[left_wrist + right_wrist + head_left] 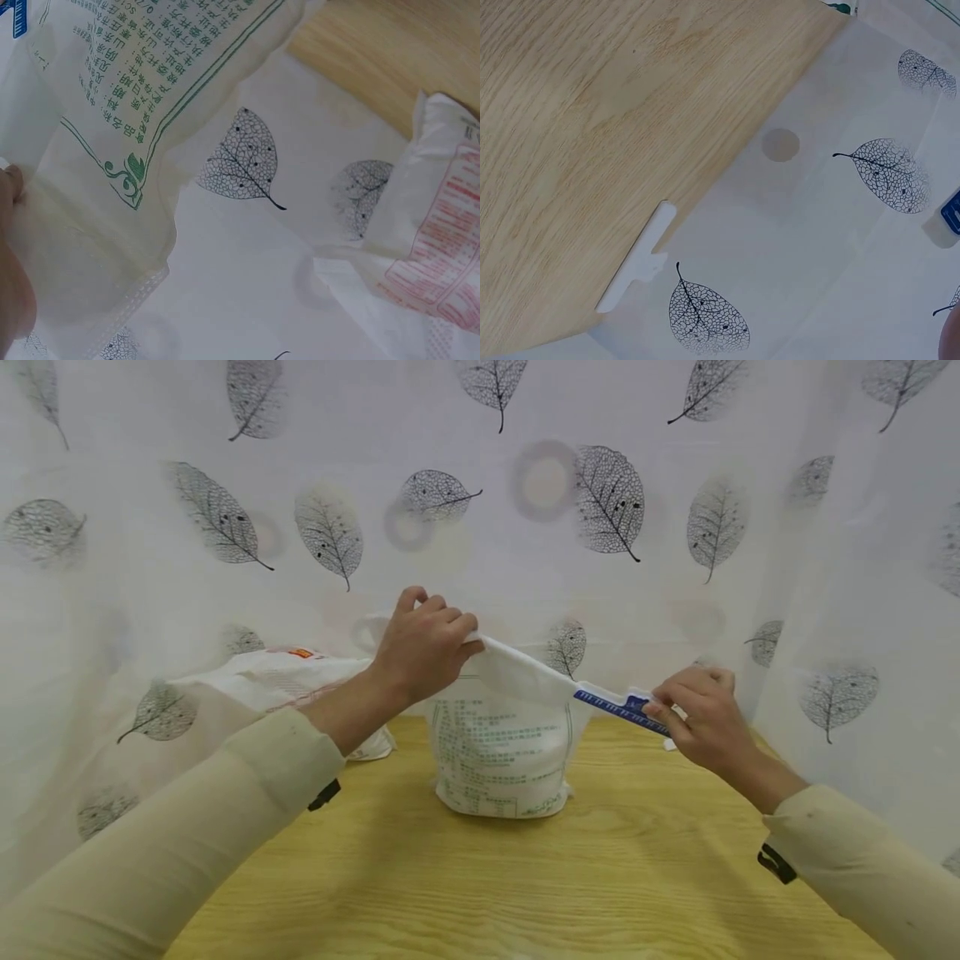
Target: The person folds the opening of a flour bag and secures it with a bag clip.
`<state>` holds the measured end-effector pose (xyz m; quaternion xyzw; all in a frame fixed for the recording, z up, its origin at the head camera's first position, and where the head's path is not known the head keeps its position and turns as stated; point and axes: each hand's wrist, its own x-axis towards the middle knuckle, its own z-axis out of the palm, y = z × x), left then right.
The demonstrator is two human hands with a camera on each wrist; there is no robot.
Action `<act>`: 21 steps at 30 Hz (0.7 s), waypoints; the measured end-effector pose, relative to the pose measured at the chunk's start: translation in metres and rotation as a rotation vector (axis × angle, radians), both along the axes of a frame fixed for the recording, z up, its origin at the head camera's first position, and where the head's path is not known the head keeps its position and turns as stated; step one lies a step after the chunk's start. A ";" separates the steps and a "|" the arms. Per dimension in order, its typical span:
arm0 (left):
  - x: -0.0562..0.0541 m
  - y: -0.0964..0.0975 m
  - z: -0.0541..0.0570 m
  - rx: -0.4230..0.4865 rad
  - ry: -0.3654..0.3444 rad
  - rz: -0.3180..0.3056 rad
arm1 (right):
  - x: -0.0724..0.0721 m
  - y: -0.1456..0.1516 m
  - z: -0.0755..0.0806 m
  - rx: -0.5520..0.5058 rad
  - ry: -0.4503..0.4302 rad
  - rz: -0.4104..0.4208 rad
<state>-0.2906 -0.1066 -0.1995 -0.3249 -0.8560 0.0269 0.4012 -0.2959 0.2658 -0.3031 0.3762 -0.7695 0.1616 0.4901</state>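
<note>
A white plastic bag with green print stands upright on the table, its top edge drawn into a narrow band. My left hand grips this top edge with curled fingers. Off to the right, my right hand pinches a blue and white bag sealing clip by its outer end. The clip slants down from the bag's top right corner, meeting the edge there. In the left wrist view the bag's printed side fills the upper left. Only a bit of the clip shows in the right wrist view.
Another white bag with red print lies behind my left forearm. A white clip rests at the far edge of the wooden table. Behind everything hangs a pale curtain with a leaf pattern.
</note>
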 end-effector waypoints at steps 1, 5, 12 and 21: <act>0.000 0.000 0.000 0.001 0.003 -0.005 | 0.000 -0.001 0.000 -0.003 0.000 -0.001; 0.001 0.000 -0.001 0.002 0.019 -0.018 | 0.001 -0.004 0.001 -0.006 -0.006 0.003; 0.000 -0.004 -0.005 -0.016 0.042 -0.040 | 0.002 -0.010 0.002 -0.017 -0.011 -0.004; -0.001 -0.008 -0.006 -0.030 0.093 -0.065 | -0.002 -0.018 0.004 -0.025 0.002 0.012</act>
